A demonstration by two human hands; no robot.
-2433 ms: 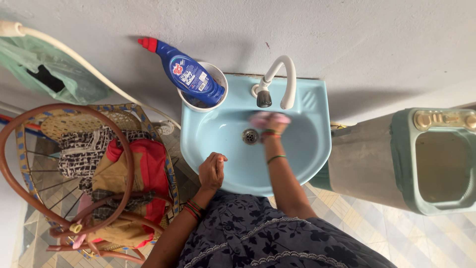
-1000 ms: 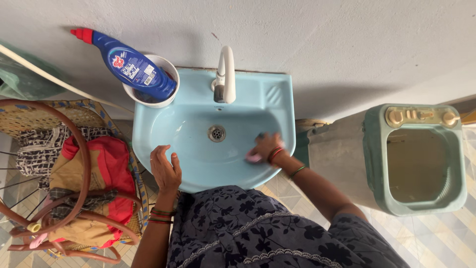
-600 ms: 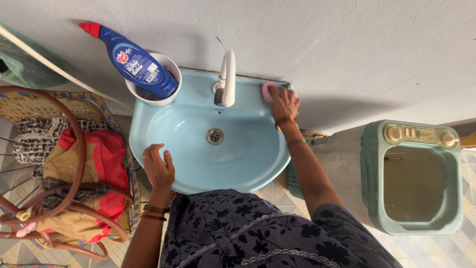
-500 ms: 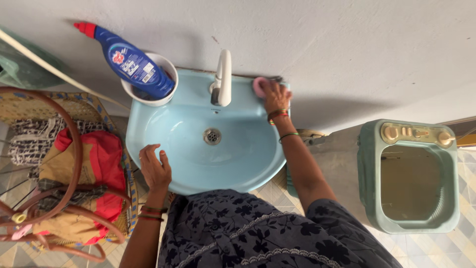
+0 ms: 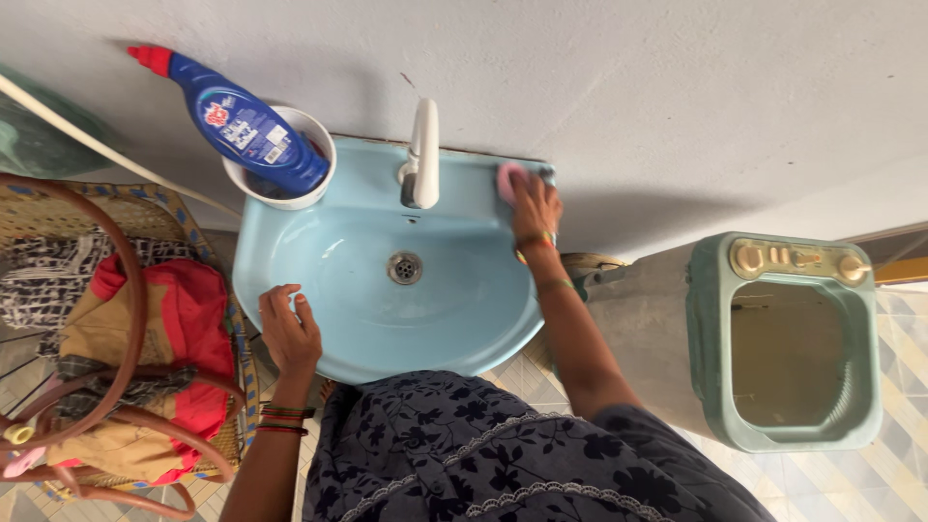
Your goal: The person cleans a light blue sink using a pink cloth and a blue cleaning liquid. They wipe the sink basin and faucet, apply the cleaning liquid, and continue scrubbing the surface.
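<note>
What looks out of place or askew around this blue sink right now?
One thing: the blue cleaner bottle sits tilted in the white cup on the sink's back left corner, its red cap leaning out past the rim. Otherwise the sink looks intact and unspilled; the right hand presses a pink sponge on the back ledge.

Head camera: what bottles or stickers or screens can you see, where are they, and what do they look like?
Cleaner bottle: lies tilted in a white cup at the blue sink's back left corner; blue, angled neck, red cap.
Bottle label: on the bottle's side; red and white patch, small print beside it.
Control panel: on the green washing machine to the right; cream knobs, no screen.
No signs or screens in view.
</note>
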